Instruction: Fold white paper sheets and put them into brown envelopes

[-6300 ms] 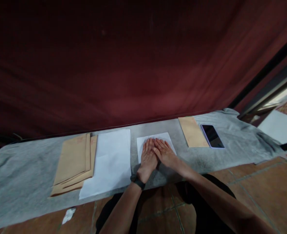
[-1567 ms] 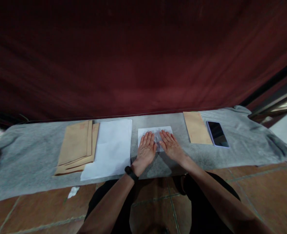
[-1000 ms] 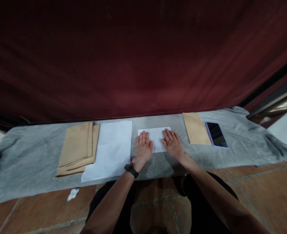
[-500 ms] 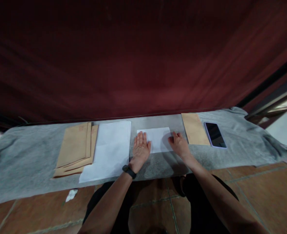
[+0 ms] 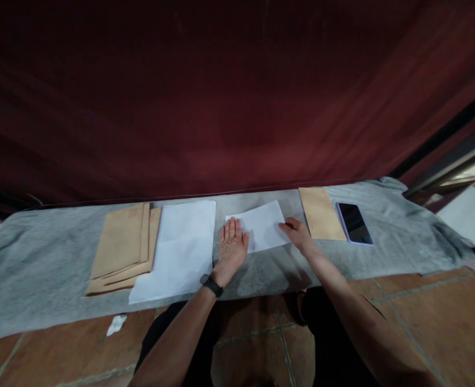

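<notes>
A small white sheet of paper, possibly folded, lies in front of me on the grey cloth. My left hand rests flat on its left end, fingers stretched out. At the opposite end, my right hand pinches the right edge of the paper between thumb and fingers, and that end is lifted off the cloth. Left of my left hand is a stack of larger white paper sheets. A single brown envelope lies just beyond my right hand.
Several brown envelopes overlap at the left of the grey cloth. A phone in a purple case lies right of the single envelope. A dark red panel rises behind. A white scrap is on the tiled floor.
My right hand has closed on the right edge of the small paper and raised that end. My left hand stays flat on the left end.
</notes>
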`<move>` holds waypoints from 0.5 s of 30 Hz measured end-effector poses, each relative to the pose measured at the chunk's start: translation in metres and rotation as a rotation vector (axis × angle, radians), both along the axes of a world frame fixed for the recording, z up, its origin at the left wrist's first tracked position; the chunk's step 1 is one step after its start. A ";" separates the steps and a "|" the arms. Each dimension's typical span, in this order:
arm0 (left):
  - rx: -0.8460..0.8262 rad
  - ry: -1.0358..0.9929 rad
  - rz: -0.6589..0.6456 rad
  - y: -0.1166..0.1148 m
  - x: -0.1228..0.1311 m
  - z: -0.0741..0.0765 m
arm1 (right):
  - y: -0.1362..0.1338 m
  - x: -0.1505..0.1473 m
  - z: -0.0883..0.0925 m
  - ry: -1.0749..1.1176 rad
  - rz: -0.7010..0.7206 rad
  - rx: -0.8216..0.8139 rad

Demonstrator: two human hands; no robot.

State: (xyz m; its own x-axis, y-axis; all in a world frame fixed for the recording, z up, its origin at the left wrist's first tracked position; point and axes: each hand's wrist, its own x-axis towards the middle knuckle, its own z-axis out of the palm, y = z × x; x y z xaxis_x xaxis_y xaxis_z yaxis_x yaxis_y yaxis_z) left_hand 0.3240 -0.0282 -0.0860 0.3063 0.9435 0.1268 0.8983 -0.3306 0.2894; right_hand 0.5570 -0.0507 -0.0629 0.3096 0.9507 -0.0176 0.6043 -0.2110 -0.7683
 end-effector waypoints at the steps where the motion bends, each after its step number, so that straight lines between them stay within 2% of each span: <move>1: 0.005 -0.053 -0.001 0.001 0.000 0.002 | 0.001 0.000 0.004 0.068 -0.030 0.076; 4: 0.017 -0.266 -0.015 0.004 -0.001 0.013 | -0.003 0.003 0.024 0.196 -0.144 0.421; 6: -0.022 -0.446 -0.016 0.006 -0.002 0.021 | -0.011 0.004 0.039 0.093 -0.186 0.628; 8: -0.126 -0.666 -0.008 0.007 -0.002 0.029 | -0.022 0.002 0.050 -0.075 -0.159 0.764; 11: -0.432 -1.114 -0.026 0.002 0.001 0.038 | -0.039 -0.010 0.058 -0.296 0.030 0.880; 13: -0.661 -1.411 -0.094 -0.006 0.003 0.042 | -0.049 -0.023 0.057 -0.402 0.202 0.896; 15: -0.825 -1.600 -0.155 -0.015 0.004 0.044 | -0.056 -0.037 0.054 -0.477 0.366 0.882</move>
